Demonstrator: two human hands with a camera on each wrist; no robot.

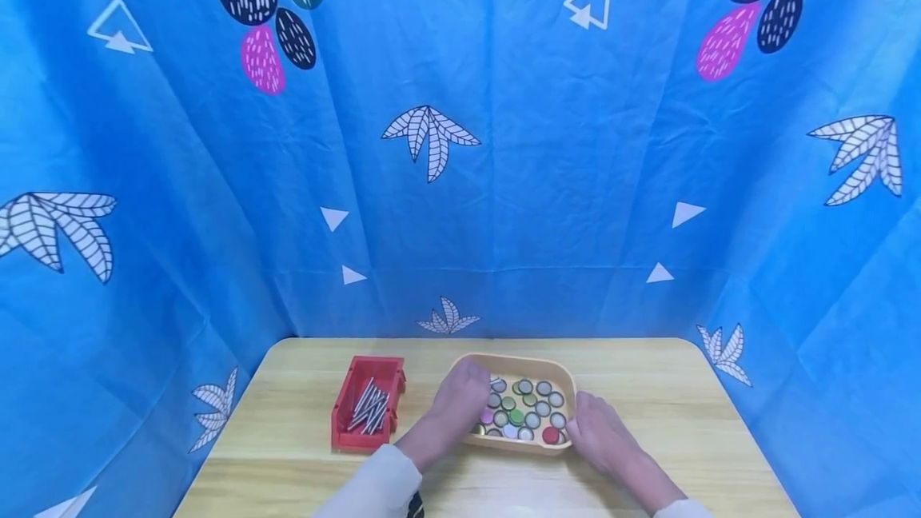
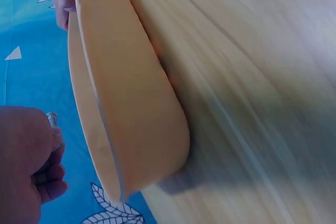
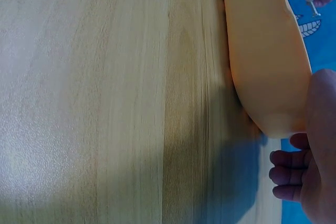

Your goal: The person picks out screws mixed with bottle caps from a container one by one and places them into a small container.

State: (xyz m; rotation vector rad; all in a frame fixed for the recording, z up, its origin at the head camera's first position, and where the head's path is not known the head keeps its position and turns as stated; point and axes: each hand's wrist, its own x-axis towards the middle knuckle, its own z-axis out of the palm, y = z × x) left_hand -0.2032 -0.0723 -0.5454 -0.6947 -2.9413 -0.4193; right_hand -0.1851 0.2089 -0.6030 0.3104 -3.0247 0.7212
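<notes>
A shallow cream-orange plastic basin stands on the table with several bottle caps in it, mostly silver undersides plus green, pink and red ones. My left hand is over the basin's left end, fingers curled. It pinches a metal nail, whose flat head sticks out beyond the fingers. At the basin's right end, my right hand holds the rim, with the remaining fingers loosely bent beside the outer wall. The left wrist view shows the basin's side and the left hand above its rim.
A red plastic bin with several metal nails stands left of the basin. Under both lies a light wood table with rounded far corners. Patterned blue cloth hangs around the back and sides.
</notes>
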